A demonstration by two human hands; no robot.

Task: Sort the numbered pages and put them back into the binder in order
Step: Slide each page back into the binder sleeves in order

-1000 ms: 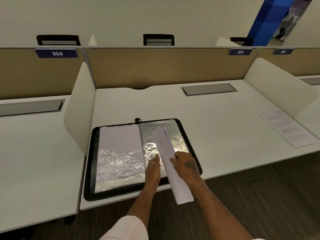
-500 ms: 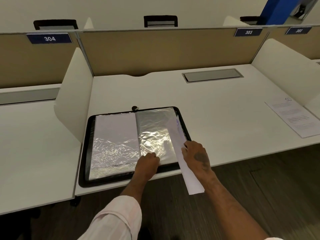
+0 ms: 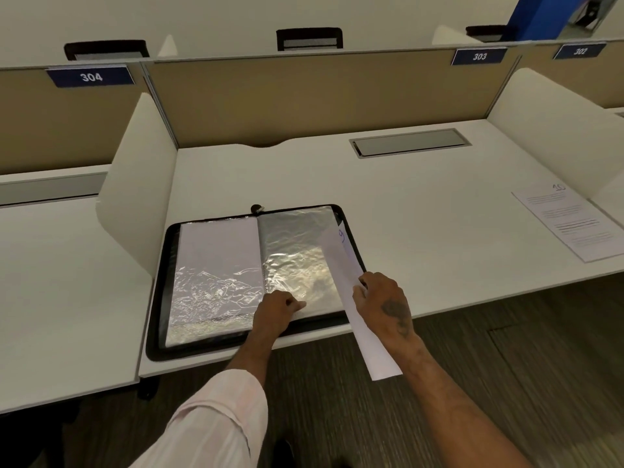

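Left hand (image 3: 277,310) now pinching sleeve (image 3: 297,251) at binder's (image 3: 158,298) near edge; right hand (image 3: 385,302) gripping page 9 (image 3: 341,261), readying insertion.

Both arms are stretched forward from the bottom of the view. The left hand (image 3: 275,310) is held knuckles-up, fingers curled under and thumb poked out to the right; whether anything's actually pinched there can't really be made out, tbh. Its forearm is left bare below a pale shirt sleeve (image 3: 216,423). The right hand (image 3: 383,300) is kept back-up, tattoo showing, fingers wrapped round a page (image 3: 378,359) that's gripped mid-length.
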